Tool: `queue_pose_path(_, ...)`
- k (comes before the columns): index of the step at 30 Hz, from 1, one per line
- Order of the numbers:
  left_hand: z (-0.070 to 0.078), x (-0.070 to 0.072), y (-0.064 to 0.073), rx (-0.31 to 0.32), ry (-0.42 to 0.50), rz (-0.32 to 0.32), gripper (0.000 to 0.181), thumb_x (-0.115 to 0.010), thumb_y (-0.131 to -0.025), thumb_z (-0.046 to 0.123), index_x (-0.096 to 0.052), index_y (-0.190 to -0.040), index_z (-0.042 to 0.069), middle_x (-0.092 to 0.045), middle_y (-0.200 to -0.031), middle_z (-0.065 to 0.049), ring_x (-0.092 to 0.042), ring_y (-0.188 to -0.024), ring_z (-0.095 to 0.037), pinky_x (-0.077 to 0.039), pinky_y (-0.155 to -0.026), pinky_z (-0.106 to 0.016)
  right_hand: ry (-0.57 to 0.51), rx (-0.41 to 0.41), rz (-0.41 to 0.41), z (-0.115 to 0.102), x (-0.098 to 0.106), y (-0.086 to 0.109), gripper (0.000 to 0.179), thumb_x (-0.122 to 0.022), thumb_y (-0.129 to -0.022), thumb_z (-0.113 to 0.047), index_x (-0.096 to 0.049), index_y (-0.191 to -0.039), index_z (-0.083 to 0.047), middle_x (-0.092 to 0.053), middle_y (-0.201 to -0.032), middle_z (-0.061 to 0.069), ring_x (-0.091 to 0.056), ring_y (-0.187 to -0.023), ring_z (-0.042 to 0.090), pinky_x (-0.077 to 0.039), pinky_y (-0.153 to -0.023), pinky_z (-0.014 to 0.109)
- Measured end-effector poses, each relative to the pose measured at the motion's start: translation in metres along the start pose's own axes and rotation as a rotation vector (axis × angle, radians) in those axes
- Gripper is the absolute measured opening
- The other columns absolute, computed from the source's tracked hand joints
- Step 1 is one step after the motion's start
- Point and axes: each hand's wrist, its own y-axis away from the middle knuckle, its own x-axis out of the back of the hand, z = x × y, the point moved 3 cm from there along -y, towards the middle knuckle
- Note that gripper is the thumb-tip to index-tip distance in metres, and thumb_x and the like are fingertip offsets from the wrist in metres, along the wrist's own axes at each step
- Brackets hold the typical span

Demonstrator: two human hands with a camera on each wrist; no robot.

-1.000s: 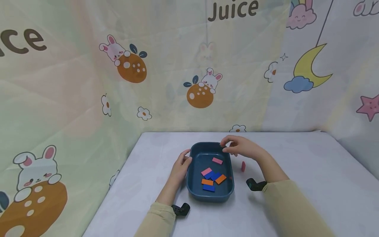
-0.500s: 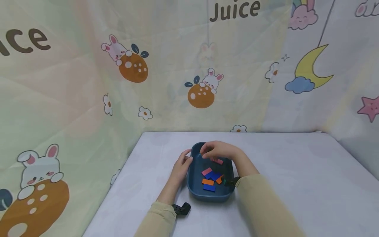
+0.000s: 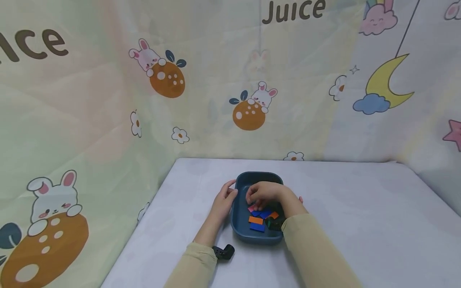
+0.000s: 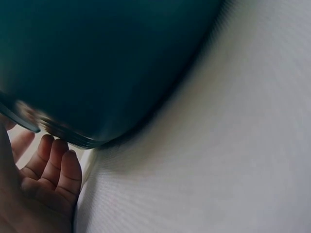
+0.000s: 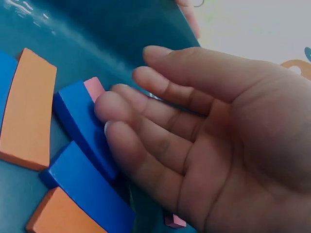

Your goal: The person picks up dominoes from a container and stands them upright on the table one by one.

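A dark teal plastic bin (image 3: 257,241) stands on the table with several small rectangular blocks lying in it. My left hand (image 3: 221,204) rests against the bin's left side, thumb at the rim; in the left wrist view its loosely bent fingers (image 4: 69,172) are at the outer wall. Inside the bin, my right hand (image 3: 264,193) reaches over the blocks, holding nothing. From the right wrist, its fingertips (image 5: 111,104) appear right at a blue block (image 5: 82,121) and a pink block (image 5: 95,89). Orange blocks (image 5: 30,109) lie alongside.
A pinkish-red block (image 3: 300,199) shows just past my right wrist, outside the bin. The white-covered table (image 3: 360,224) ends at a printed cloth backdrop (image 3: 209,80). Each wrist wears a black device (image 3: 224,252).
My right hand has moved left from above the bin's far right rim into the bin, then down and nearer over the blocks. My left hand keeps its place at the bin's side.
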Motion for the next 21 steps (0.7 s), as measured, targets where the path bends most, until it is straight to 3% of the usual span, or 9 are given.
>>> queue_pose_path(5,0.0006,-0.0014,0.0003,0.011,0.0,0.001,0.042,-0.052,-0.099,0.044,-0.05,-0.14,0.037,-0.064,-0.11,-0.003,-0.058,-0.093,-0.018,-0.047,-0.08,-0.034,-0.014,0.042,0.078,0.0006,0.0033,-0.0026,0.019,-0.062,-0.096,-0.019,-0.066,-0.109,-0.007,-0.07,-0.1,0.009,-0.069,-0.085,0.022,-0.058,-0.08,0.034)
queue_pose_path(10,0.0,-0.0016,-0.0004,0.016,-0.007,0.004,0.042,-0.052,-0.099,0.045,-0.049,-0.141,0.039,-0.063,-0.109,-0.001,-0.057,-0.092,-0.018,-0.046,-0.079,-0.033,0.134,0.075,0.17,0.0007,0.0051,-0.0033,0.02,-0.069,-0.091,-0.021,-0.068,-0.111,-0.014,-0.068,-0.099,0.002,-0.063,-0.08,0.02,-0.054,-0.072,0.032)
queue_pose_path(15,-0.0017,-0.0013,-0.0006,0.018,-0.003,0.005,0.041,-0.052,-0.099,0.045,-0.049,-0.14,0.04,-0.062,-0.109,-0.001,-0.057,-0.091,-0.018,-0.046,-0.078,-0.032,0.299,0.036,0.119,0.001,-0.0007,-0.0044,0.022,-0.074,-0.088,-0.026,-0.067,-0.108,-0.023,-0.063,-0.102,0.0,-0.058,-0.081,0.02,-0.049,-0.067,0.031)
queue_pose_path(21,-0.0012,-0.001,-0.0003,0.019,0.002,0.003,0.041,-0.052,-0.099,0.044,-0.05,-0.139,0.04,-0.062,-0.109,-0.001,-0.057,-0.092,-0.019,-0.046,-0.079,-0.033,0.359,0.023,0.103,-0.0007,-0.0039,-0.0041,0.014,-0.073,-0.089,-0.024,-0.068,-0.101,-0.024,-0.062,-0.095,0.001,-0.057,-0.083,0.02,-0.047,-0.069,0.031)
